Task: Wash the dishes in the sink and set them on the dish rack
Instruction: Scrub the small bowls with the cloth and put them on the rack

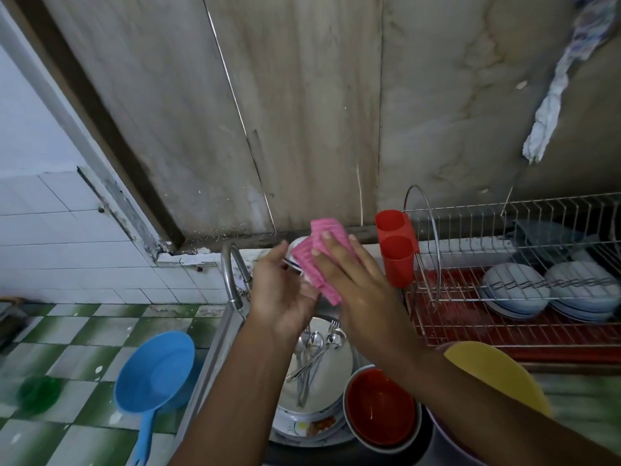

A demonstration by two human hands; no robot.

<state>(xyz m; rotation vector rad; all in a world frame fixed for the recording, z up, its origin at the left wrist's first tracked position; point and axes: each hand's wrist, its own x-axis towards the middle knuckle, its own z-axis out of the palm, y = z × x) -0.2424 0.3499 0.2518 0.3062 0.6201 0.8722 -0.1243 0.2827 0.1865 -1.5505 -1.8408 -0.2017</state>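
You hold a small white dish and a pink cloth together above the sink.

Your left hand (282, 290), in the middle of the frame, curls its fingers round the small white dish (297, 246), which has a blue line at the rim, and holds it tilted. Your right hand (353, 284) lays stretched fingers flat on the pink cloth (324, 264) and presses it on the dish. Directly below the hands, the sink (216, 351) contains a white plate (331, 378) with cutlery (312, 354) lying on it, and a red bowl (379, 405) is just beside the plate at lower right. A curved tap (232, 280) stands left of your left hand. At the right of the frame, the dish rack (470, 230) carries stacked white bowls (517, 287) and has a red holder (398, 253) on its left end. A blue scoop (158, 375) lies at lower left.
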